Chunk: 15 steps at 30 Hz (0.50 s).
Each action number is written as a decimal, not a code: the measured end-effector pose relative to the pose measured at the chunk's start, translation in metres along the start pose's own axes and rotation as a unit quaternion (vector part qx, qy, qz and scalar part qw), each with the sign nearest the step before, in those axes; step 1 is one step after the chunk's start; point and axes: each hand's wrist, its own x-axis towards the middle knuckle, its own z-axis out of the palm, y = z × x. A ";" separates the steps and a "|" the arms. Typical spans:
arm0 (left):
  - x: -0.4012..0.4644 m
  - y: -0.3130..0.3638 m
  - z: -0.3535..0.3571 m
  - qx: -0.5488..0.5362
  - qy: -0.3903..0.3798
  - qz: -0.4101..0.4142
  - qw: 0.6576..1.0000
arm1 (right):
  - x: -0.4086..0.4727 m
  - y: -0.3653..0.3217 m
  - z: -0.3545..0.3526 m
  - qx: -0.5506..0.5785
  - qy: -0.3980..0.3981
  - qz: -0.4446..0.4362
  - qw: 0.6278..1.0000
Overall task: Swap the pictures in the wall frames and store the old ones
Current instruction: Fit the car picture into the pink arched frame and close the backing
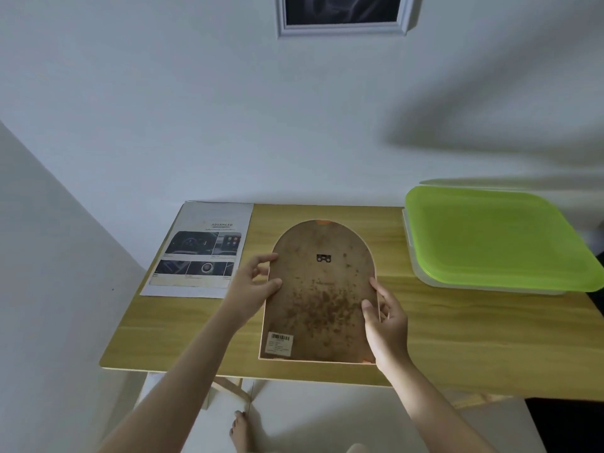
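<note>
Arched brown fibreboard-backed picture frame (318, 295), face down mid light-wood counter (457, 328), left hand (251, 282) and right hand (385, 318) curled pinching its side edges; risk judged: uneven lift lets stained backing or hidden glass slip out.

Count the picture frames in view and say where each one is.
2. An arched frame lies back-up on the wooden table, held by the left hand and right hand. A white frame hangs on the wall above, cut off by the picture's edge.
</note>
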 end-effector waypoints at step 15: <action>-0.010 -0.110 -0.006 0.133 -0.050 -0.072 0.987 | 0.013 0.049 0.048 -0.221 -0.048 0.046 0.973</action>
